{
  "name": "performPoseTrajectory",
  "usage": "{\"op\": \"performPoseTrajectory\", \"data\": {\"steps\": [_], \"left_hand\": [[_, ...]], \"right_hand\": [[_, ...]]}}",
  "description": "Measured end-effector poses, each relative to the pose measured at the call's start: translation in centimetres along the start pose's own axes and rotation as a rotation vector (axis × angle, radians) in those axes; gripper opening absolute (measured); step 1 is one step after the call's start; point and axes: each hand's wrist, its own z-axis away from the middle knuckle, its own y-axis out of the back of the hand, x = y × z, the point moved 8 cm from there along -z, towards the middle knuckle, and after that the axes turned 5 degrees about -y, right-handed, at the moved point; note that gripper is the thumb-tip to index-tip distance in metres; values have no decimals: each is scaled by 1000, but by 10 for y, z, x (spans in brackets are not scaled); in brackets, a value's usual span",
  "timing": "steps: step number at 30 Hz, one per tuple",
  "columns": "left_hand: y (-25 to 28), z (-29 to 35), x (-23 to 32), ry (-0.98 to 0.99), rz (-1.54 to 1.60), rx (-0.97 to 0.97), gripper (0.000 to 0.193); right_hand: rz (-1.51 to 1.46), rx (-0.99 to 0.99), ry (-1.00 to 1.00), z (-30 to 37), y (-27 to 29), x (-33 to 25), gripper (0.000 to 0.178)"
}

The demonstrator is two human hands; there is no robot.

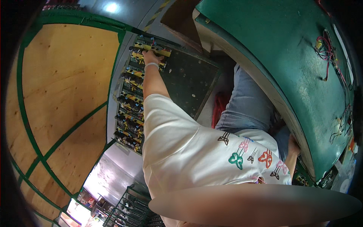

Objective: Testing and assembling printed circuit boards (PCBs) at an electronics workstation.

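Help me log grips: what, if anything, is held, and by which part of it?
Cannot tell: left hand is at a yellow strip, grip unclear; right hand is partly hidden.

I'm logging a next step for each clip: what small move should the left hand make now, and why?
Probably the left hand should secure a grip on the yellow piece before any lift: it reaches in among closely packed pieces at the row's far end, and whether it grips one cannot be told.

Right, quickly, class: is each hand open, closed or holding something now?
Left hand: at the yellow-and-black parts; whether it grips one cannot be told.
Right hand: beside the green-topped table, partly hidden; cannot be told.
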Motion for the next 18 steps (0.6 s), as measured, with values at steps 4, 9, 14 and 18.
{"op": "performPoseTrajectory", "data": {"steps": [4,9,14,18], "left_hand": [[12,17,0,-111,8,164,69],[66,112,33,-224,110,527,62],[153,242,95,-515,315,897,55],[219,331,158,-732,326,1021,55]], "right_hand": [[60,183,95,12,0,4,43],[8,92,-4,19,-22,31,47],[-13,18,-40,23,-35,46,49],[38,-13,39,21,-43,48,50]]}}
